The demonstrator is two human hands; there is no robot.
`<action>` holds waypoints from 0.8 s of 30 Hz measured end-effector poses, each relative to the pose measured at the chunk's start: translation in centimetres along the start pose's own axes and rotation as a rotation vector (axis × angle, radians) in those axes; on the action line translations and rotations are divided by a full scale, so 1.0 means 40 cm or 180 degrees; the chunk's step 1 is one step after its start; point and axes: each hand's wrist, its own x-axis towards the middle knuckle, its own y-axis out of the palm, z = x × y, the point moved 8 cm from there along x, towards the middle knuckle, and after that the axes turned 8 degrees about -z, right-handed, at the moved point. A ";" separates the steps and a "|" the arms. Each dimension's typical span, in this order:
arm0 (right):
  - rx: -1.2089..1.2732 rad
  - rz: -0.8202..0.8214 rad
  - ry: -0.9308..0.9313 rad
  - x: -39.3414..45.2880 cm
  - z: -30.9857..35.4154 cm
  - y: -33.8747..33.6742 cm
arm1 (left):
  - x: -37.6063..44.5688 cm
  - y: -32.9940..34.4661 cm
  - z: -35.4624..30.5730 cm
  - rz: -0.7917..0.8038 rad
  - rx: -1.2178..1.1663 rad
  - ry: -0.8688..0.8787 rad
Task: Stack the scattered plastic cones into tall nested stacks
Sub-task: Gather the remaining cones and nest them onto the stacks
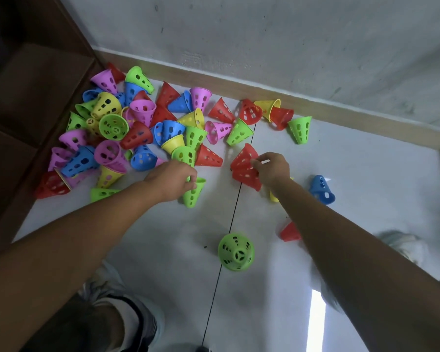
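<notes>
Several perforated plastic cones in red, green, blue, yellow and pink lie in a pile [127, 128] on the pale floor at the upper left. My left hand [173, 177] grips a green cone [193, 191] at the pile's near edge. My right hand [273, 168] pinches a short nested stack of red cones [244, 166] lying on the floor. A green cone [236, 252] stands upright nearer to me. A blue cone [321, 189], a red cone [289, 232] and a partly hidden yellow cone [273, 196] lie around my right forearm.
A brown cabinet [23, 102] borders the pile on the left. A wooden skirting board [315, 102] and a grey wall close off the far side. My shoe [127, 308] is at the bottom, and a dark floor joint [224, 250] runs through the middle.
</notes>
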 end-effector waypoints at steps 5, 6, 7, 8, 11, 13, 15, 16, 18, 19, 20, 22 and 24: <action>0.0075 0.0109 -0.0090 -0.028 -0.006 -0.056 | -0.020 -0.074 -0.088 -0.0291 -0.1024 0.0063; 0.0091 0.0129 -0.0079 -0.035 -0.010 -0.071 | -0.027 -0.086 -0.104 -0.0268 -0.1331 -0.0002; 0.0086 0.0150 -0.0061 -0.041 -0.015 -0.085 | -0.033 -0.094 -0.116 -0.0206 -0.1618 -0.0106; 0.0068 0.0171 -0.0050 -0.047 -0.020 -0.099 | -0.038 -0.095 -0.123 -0.0108 -0.1866 -0.0222; 0.0093 0.0230 -0.0039 -0.065 -0.033 -0.135 | -0.060 -0.089 -0.147 0.0256 -0.2443 -0.0464; 0.0189 0.0237 -0.0013 -0.078 -0.040 -0.160 | -0.080 -0.084 -0.162 0.0496 -0.2931 -0.0635; 0.0307 0.0261 0.0017 -0.095 -0.048 -0.186 | -0.109 -0.077 -0.186 0.0847 -0.3370 -0.0688; 0.0382 0.0296 0.0023 -0.103 -0.050 -0.196 | -0.122 -0.072 -0.199 0.1057 -0.3529 -0.0681; 0.0456 0.0370 -0.0021 -0.124 -0.053 -0.214 | -0.151 -0.063 -0.221 0.1349 -0.3732 -0.0651; 0.0443 0.0412 -0.0047 -0.134 -0.057 -0.220 | -0.164 -0.058 -0.230 0.1435 -0.3805 -0.0650; 0.0443 0.0457 -0.0064 -0.144 -0.060 -0.225 | -0.174 -0.052 -0.235 0.1495 -0.3882 -0.0670; 0.0528 0.0593 -0.0087 -0.161 -0.066 -0.227 | -0.192 -0.039 -0.245 0.1606 -0.4034 -0.0734; 0.0646 0.0751 -0.0116 -0.179 -0.072 -0.226 | -0.210 -0.026 -0.252 0.1727 -0.4105 -0.0749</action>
